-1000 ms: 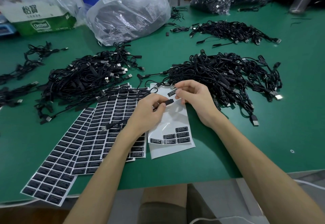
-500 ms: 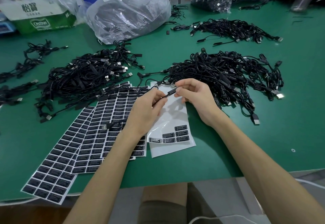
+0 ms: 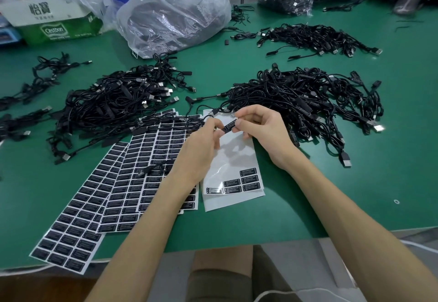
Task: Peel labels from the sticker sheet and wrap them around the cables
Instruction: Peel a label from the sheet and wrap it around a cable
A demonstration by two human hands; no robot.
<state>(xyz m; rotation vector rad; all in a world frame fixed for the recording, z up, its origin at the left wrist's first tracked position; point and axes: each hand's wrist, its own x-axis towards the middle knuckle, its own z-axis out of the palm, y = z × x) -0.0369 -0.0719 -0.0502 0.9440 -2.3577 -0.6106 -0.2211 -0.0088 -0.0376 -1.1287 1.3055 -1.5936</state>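
The black label [image 3: 229, 125] sits just above the frame's centre, laid along the cable [image 3: 200, 107] and pinched at both ends. The left hand [image 3: 201, 150] grips the lower end together with the cable, and the right hand [image 3: 260, 131] nips the upper end between thumb and forefinger. To wrap it well, I judge, pull the cable taut, square the label's edges, then roll and press outward from the middle. Below lies the nearly spent sticker sheet [image 3: 228, 166] on the green tabletop [image 3: 355, 195].

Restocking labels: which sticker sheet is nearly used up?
The rightmost sheet: mostly bare white backing, few labels left at its near end. The other sheets look full.
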